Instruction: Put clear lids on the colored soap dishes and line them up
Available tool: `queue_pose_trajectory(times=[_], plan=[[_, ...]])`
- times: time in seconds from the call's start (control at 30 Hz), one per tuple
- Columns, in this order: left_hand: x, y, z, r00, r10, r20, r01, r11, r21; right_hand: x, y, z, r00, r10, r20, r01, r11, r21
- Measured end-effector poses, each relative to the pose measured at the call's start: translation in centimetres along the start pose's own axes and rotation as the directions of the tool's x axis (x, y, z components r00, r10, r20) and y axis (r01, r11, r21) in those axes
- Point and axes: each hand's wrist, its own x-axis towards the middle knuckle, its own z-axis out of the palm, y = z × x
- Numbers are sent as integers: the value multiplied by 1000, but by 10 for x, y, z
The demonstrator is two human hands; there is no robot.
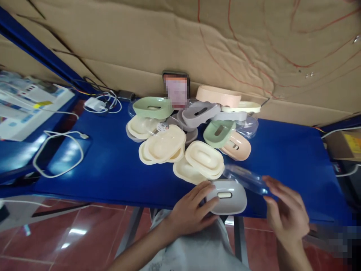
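Note:
At the table's front edge my left hand grips the left end of a grey oval soap dish with a slot in its middle. To the right, my right hand pinches a clear plastic cover by its right end, tilted above the table. Just behind the grey dish lie cream oval trays, partly stacked. A green slotted dish leans over a peach dish farther back. The underside of the grey dish is hidden.
More dishes pile up behind, among them a green one and clear covers. A phone leans against the cardboard wall. A white cable and a charger lie left on the blue table.

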Motion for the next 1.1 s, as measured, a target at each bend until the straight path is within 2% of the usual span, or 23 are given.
queue_pose_trajectory(times=[0.1, 0.17, 0.27, 0.37, 0.47, 0.63, 0.77, 0.9, 1.1], plan=[[-3, -1, 1, 998, -30, -47, 29, 999, -19, -51, -5, -5, 984, 180, -1, -180, 983, 42], [-4, -1, 1, 998, -46, -40, 45, 999, -22, -69, -11, -3, 963, 263, 54, -266, 962, 60], [-3, -1, 2, 1000, -20, -11, 20, 1000, -11, -74, -15, 8, 922, 319, 219, -323, 946, -22], [-2, -1, 3, 1000, -10, -12, 10, 1000, -9, -64, -14, 20, 892, 322, 318, -288, 946, -150], [-4, -2, 4, 999, -36, -21, 35, 999, -26, -54, -11, 24, 903, 248, 350, -210, 967, -145], [-7, -3, 3, 992, -124, 11, 124, 988, -95, -55, -22, 21, 898, -18, 440, 37, 999, -35], [-4, -5, 0, 994, -110, 26, 112, 989, -95, -63, -33, 25, 910, -73, 409, 130, 985, -113], [0, -7, -1, 997, -74, 17, 75, 994, -81, -65, -31, 28, 901, -103, 422, 169, 978, -121], [-3, -7, 0, 999, -42, -28, 42, 999, -29, -62, -19, 24, 838, -241, 490, 277, 961, -2]])
